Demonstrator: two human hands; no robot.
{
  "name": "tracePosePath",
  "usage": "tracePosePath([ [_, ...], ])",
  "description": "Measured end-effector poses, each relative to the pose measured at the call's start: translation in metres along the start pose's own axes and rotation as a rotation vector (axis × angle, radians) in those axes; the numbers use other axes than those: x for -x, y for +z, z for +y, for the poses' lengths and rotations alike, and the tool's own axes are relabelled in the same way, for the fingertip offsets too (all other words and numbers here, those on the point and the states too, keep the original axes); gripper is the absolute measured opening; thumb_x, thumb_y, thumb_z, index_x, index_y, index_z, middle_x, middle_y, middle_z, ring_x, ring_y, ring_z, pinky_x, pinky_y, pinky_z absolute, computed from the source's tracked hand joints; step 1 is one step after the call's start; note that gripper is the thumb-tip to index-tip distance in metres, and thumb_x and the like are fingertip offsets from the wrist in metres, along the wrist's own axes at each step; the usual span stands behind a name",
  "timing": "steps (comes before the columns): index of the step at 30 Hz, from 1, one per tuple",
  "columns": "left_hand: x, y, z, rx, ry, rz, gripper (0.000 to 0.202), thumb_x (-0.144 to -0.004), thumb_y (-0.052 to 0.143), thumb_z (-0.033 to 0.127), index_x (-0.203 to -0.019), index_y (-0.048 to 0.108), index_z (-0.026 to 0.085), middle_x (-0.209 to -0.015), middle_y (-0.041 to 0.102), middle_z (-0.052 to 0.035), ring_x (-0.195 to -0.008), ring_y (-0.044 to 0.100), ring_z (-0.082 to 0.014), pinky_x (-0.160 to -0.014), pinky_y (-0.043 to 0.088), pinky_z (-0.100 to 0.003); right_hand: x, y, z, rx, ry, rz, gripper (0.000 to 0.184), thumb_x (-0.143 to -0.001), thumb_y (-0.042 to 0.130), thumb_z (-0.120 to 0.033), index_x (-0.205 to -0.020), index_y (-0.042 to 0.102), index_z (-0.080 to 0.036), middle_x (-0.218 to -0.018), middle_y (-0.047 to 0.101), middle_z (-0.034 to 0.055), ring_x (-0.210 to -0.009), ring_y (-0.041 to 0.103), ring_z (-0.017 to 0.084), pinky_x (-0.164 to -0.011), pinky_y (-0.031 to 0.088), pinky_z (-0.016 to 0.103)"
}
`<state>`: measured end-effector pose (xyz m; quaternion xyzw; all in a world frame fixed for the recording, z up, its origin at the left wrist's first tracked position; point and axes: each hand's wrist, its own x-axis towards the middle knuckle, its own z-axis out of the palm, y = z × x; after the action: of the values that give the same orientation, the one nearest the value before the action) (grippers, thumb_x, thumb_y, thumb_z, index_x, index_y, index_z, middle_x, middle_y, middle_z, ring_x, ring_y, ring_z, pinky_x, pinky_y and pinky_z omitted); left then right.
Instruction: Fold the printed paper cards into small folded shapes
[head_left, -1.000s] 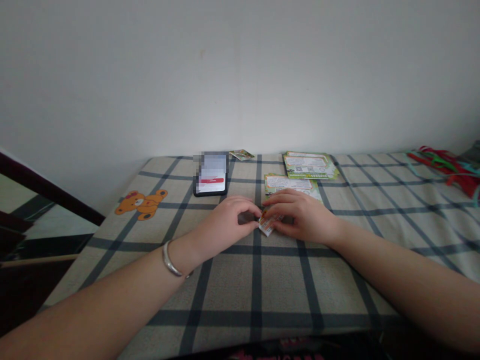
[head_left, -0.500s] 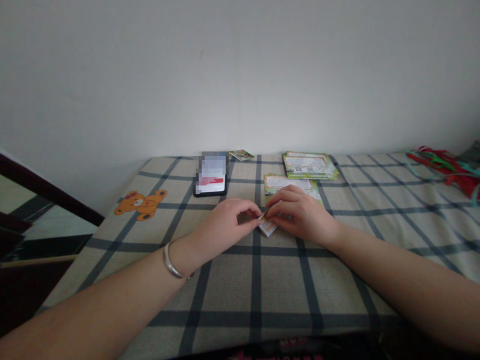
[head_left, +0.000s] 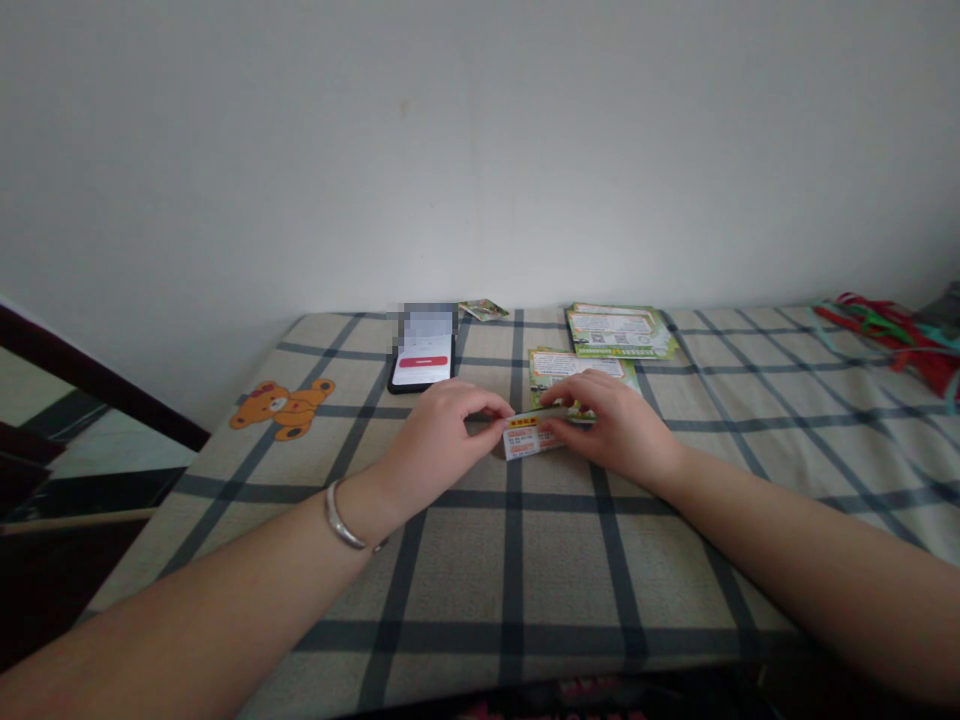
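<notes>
So a small printed paper (head_left: 521,442) is held between both hands, tilted up over the checked table (head_left: 570,580); can't tell if its bottom edge is touching. Its left corner is pinched by the left hand (head_left: 439,430), fingers nearly closed. The other end is gripped by the right hand (head_left: 619,425), thumb in front. Right behind it, a green leaflet (head_left: 544,370) is partly covered by that hand. A phone (head_left: 424,370) is parked beyond the left hand.
</notes>
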<state>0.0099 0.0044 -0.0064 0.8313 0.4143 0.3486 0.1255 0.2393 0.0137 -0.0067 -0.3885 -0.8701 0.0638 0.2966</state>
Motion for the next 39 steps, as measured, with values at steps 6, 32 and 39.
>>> tracePosePath([
  [6,-0.0002,-0.0018,-0.0006,-0.024,0.007,0.019,0.009,-0.081,0.062,0.014,-0.085,0.067,0.021,-0.084,0.068,0.0011,-0.082,0.062,-0.0162,-0.076,0.048,-0.032,0.0000,0.0004,0.0015,0.003,0.059,-0.023,0.020,-0.081,0.065,-0.027,-0.100,0.065,-0.022,-0.087,0.067,0.0029,-0.083,0.060,0.018,-0.072,0.047,0.030],
  [32,0.0008,0.0000,-0.0032,-0.012,-0.148,-0.064,0.006,-0.083,0.063,0.022,-0.087,0.068,0.020,-0.083,0.068,0.0004,-0.080,0.062,-0.0157,-0.072,0.047,-0.030,-0.0014,0.0010,0.0013,-0.053,0.140,-0.038,0.012,-0.080,0.067,-0.028,-0.086,0.063,-0.019,-0.075,0.061,-0.0001,-0.065,0.053,0.012,-0.058,0.040,0.025],
  [39,0.0021,0.0005,-0.0022,0.007,-0.140,-0.017,0.014,-0.082,0.064,0.020,-0.096,0.065,0.020,-0.083,0.068,0.0012,-0.080,0.064,-0.0152,-0.074,0.048,-0.030,-0.0004,0.0022,0.0042,-0.142,0.203,-0.047,0.008,-0.082,0.064,-0.026,-0.088,0.064,-0.021,-0.075,0.063,-0.0013,-0.064,0.055,0.011,-0.057,0.041,0.024],
])
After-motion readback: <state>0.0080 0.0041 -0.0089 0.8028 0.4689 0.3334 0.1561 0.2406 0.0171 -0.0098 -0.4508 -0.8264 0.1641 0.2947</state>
